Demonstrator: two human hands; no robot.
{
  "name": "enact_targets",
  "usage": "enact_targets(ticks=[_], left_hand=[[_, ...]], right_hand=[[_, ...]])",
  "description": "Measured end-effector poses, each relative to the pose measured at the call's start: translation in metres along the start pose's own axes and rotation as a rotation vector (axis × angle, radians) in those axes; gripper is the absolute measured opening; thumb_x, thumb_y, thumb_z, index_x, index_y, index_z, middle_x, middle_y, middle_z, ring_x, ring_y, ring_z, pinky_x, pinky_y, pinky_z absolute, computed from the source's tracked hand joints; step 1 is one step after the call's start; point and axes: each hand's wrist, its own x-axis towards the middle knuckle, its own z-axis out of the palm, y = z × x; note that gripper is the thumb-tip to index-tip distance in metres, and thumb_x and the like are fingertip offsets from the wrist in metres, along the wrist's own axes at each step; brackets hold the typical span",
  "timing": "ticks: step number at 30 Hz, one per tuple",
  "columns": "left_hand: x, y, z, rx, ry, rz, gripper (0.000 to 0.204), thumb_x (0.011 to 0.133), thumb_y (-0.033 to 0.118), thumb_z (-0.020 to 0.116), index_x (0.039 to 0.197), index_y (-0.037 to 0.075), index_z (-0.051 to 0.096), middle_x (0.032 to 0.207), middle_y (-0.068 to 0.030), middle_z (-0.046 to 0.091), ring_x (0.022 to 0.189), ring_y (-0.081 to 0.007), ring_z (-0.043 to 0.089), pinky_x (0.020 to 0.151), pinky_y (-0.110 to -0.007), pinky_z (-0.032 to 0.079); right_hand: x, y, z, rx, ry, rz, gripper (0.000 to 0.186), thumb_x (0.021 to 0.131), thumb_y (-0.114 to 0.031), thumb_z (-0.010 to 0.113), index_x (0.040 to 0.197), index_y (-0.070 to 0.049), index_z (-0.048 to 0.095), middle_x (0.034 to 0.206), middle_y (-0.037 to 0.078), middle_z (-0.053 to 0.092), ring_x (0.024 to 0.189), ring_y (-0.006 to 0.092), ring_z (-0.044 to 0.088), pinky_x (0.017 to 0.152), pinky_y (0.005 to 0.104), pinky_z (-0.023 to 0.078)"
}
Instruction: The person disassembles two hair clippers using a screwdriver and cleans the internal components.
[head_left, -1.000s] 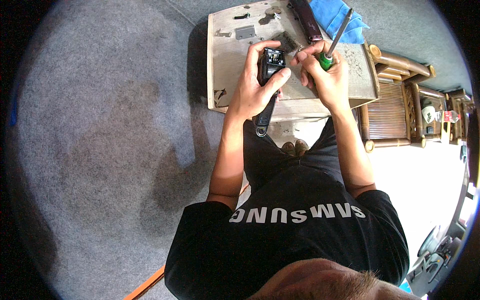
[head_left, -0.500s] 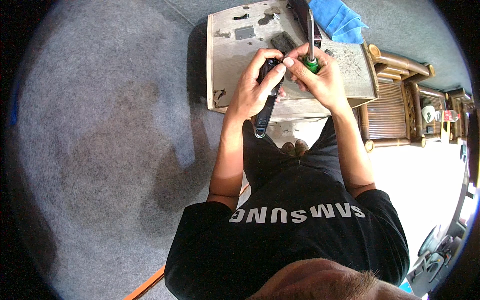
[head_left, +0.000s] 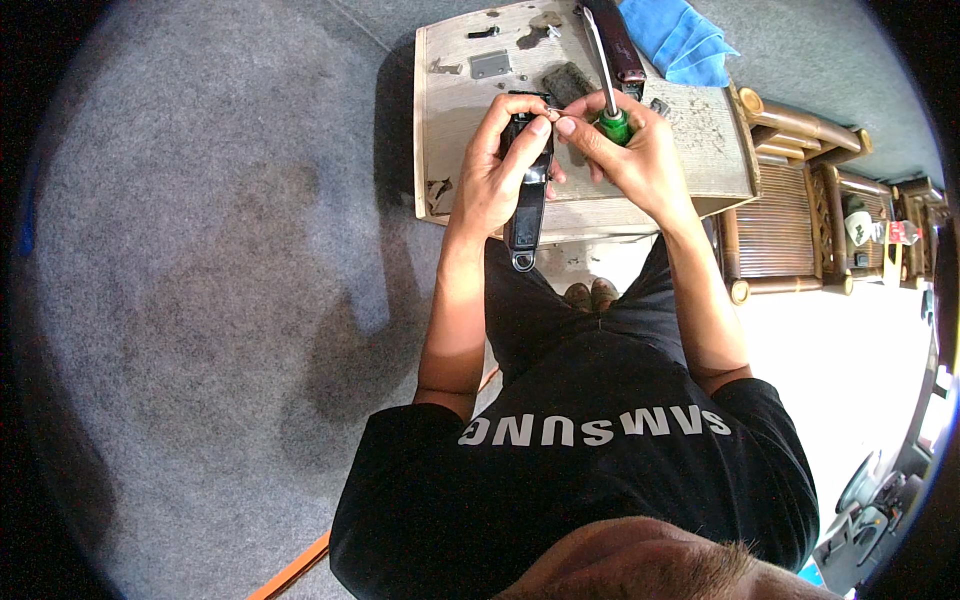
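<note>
My left hand is wrapped round a black hair clipper body, whose end with a hanging loop points down toward my lap. Close beside it, my right hand keeps a screwdriver with a green handle tucked in its fingers, the metal shaft pointing up and away. Thumb and forefinger of that hand meet the left fingertips at the clipper's far end. A tiny part seems pinched there, too small to make out. Beyond the hands lies a maroon casing, next to a dark grimy block.
The light wooden table carries a flat metal plate, several small loose parts and scattered dark hair bits. A folded blue cloth hangs over its far right corner. Bamboo furniture stands at the right; grey carpet covers the left.
The clipper body has shifted slightly left and now hangs more upright. The screwdriver's shaft has tilted to the left, and the right fingers have moved a little left with the clipper.
</note>
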Motion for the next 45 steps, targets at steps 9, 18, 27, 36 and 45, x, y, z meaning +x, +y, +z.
enact_targets(ticks=[9, 18, 27, 36, 45], left_hand=[[-0.001, 0.002, 0.004, -0.035, 0.019, 0.031, 0.017, 0.108, 0.022, 0.061, 0.117, 0.007, 0.06, 0.105, -0.0063, 0.066, 0.069, -0.0117, 0.066, 0.054, -0.025, 0.055], [-0.001, 0.003, 0.005, 0.015, 0.012, 0.042, 0.015, 0.108, 0.019, 0.06, 0.117, 0.007, 0.06, 0.106, -0.0062, 0.067, 0.069, -0.0109, 0.066, 0.055, -0.025, 0.054], [-0.002, 0.01, 0.014, 0.078, 0.04, 0.036, 0.032, 0.103, 0.017, 0.067, 0.131, 0.007, 0.054, 0.092, -0.003, 0.06, 0.068, -0.0102, 0.065, 0.054, -0.025, 0.053], [0.002, 0.005, 0.014, 0.287, -0.006, 0.103, 0.04, 0.096, 0.016, 0.077, 0.127, 0.003, 0.054, 0.089, -0.0021, 0.063, 0.067, -0.0077, 0.062, 0.057, -0.025, 0.052], [0.003, 0.01, 0.013, 0.173, 0.063, -0.044, 0.035, 0.103, 0.027, 0.068, 0.126, 0.004, 0.056, 0.083, -0.0027, 0.062, 0.062, -0.0102, 0.063, 0.051, -0.027, 0.052]], right_hand=[[-0.001, 0.0, 0.0, -0.082, -0.035, 0.003, 0.025, 0.093, -0.03, 0.083, 0.099, -0.006, 0.076, 0.065, -0.005, 0.06, 0.056, 0.0027, 0.052, 0.052, 0.0234, 0.042], [-0.003, 0.002, 0.0, -0.021, 0.012, -0.033, 0.02, 0.096, -0.024, 0.079, 0.099, -0.006, 0.072, 0.067, -0.004, 0.063, 0.058, 0.0024, 0.055, 0.051, 0.0227, 0.043], [-0.004, 0.0, -0.002, 0.088, 0.057, -0.033, 0.018, 0.096, -0.02, 0.078, 0.097, -0.004, 0.069, 0.07, -0.002, 0.065, 0.059, 0.0027, 0.058, 0.052, 0.0218, 0.046], [-0.001, 0.008, 0.002, -0.034, 0.199, -0.059, 0.019, 0.089, -0.018, 0.08, 0.089, -0.004, 0.067, 0.069, -0.001, 0.064, 0.06, 0.0028, 0.056, 0.055, 0.0244, 0.046], [-0.003, 0.01, 0.002, -0.175, 0.191, -0.229, 0.022, 0.088, -0.02, 0.08, 0.09, -0.003, 0.065, 0.067, 0.0, 0.058, 0.066, 0.0051, 0.051, 0.061, 0.0274, 0.045]])
